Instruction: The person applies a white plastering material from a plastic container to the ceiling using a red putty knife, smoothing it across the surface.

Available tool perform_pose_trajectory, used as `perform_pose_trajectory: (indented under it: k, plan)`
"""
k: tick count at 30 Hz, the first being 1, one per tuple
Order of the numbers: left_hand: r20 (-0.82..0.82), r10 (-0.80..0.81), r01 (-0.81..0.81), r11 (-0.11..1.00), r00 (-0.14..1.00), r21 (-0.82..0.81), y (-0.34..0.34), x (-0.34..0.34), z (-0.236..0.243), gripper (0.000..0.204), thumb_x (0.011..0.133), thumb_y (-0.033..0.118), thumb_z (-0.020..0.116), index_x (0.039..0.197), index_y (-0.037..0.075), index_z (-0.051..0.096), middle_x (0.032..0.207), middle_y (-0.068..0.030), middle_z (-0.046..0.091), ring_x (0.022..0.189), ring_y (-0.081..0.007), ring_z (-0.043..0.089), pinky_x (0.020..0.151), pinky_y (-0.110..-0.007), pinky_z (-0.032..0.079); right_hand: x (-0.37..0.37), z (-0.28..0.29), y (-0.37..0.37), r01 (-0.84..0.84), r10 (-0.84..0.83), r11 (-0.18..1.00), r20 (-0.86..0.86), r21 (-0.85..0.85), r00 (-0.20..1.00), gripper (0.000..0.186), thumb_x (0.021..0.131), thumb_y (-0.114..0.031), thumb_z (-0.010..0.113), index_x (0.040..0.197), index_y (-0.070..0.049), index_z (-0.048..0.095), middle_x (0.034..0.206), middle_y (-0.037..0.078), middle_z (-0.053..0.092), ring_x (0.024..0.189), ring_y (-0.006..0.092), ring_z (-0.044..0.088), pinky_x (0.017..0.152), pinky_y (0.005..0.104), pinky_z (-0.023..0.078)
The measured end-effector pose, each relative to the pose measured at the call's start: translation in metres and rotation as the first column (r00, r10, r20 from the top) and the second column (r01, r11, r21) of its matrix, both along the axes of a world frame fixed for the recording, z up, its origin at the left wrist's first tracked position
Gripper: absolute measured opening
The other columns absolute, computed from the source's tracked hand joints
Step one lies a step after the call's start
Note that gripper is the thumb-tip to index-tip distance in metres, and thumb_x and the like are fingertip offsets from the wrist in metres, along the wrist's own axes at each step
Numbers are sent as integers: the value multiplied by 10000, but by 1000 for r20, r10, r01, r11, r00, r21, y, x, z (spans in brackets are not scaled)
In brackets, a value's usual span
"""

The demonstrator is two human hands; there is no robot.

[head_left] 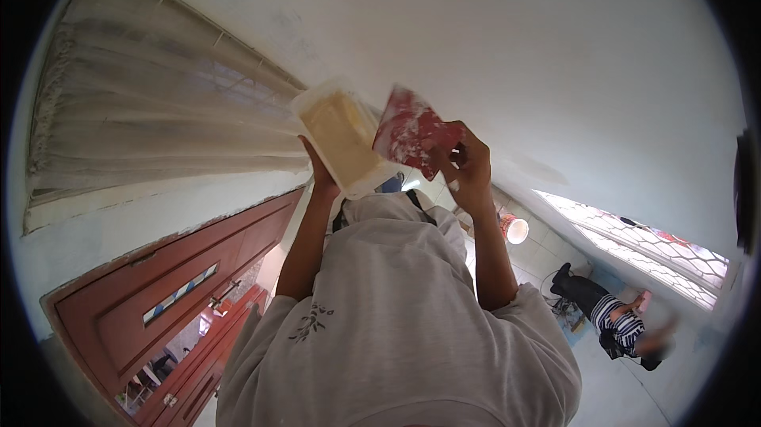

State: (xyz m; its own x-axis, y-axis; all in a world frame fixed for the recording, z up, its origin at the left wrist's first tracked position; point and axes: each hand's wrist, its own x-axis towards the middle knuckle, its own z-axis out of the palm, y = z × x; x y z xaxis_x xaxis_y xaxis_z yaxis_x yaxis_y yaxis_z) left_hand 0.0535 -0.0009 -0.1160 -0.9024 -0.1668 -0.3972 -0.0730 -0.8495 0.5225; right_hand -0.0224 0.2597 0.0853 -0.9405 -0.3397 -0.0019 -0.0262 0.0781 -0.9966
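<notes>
My left hand [319, 180] holds up a white rectangular tray [342, 142] filled with cream-coloured paste, gripping it from underneath. Just right of it, my right hand [468, 164] grips a red flat scraper [408, 132] smeared with white; its blade almost touches the tray's right edge. Both arms rise from my grey-shirted body [396, 324] toward a white painted surface [515, 47].
A pale gathered curtain [158, 126] hangs at the left. A red-brown door [158, 292] with a narrow glass pane stands below it. A white and orange bucket [514, 229] sits on the tiled floor. A person in a striped top [617, 322] sits beside a grilled window [642, 241].
</notes>
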Motion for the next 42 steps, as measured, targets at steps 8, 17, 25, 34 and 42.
perform_pose_trajectory:
  k: [8, 17, 25, 34, 42]
  plan:
    - [34, 52, -52, 999, 998, -6, 30, -26, 53, 892, 906, 821, 237, 1534, 195, 331, 1500, -54, 436, 1377, -259, 420, 1155, -438, 350, 5, -12, -92, -75, 393, 679, -276, 730, 877, 277, 973, -162, 566, 1184, 16, 556, 826, 208, 687, 713, 369, 689, 622, 445, 561]
    - [-158, 44, -18, 986, 986, 164, 30, -33, 45, 947, 873, 855, 272, 1550, 194, 311, 1518, -70, 425, 1387, -264, 417, 1130, -449, 384, -10, 26, -64, -73, 158, 916, -188, 395, 969, 362, 945, -121, 649, 1257, 38, 562, 931, 203, 717, 775, 245, 729, 671, 364, 576]
    - [-76, -77, 77, 997, 994, -4, 25, -23, 4, 954, 877, 857, 249, 1563, 195, 275, 1530, -72, 404, 1375, -274, 423, 1130, -457, 382, -6, -22, -21, 259, 90, 805, 541, -534, 836, 308, 946, -87, 640, 1238, -11, 577, 1112, 100, 692, 932, 177, 702, 842, 295, 579]
    - [-32, 12, -16, 989, 999, -145, 4, 33, -4, 832, 953, 766, 213, 1585, 225, 190, 1589, -35, 300, 1418, -272, 372, 1160, -481, 349, -16, -183, 11, 665, 294, 431, 791, -610, 536, 211, 997, -97, 522, 1142, 52, 562, 1051, 172, 647, 940, 198, 683, 775, 233, 634]
    - [85, 50, -50, 999, 995, -12, -25, 65, -42, 850, 937, 789, 224, 1581, 234, 194, 1588, -38, 294, 1421, -274, 364, 1146, -474, 369, -118, -298, -22, 810, 125, 194, 833, -553, 539, 227, 988, -17, 445, 1113, 144, 545, 1144, 220, 625, 1066, 294, 649, 945, 342, 603]
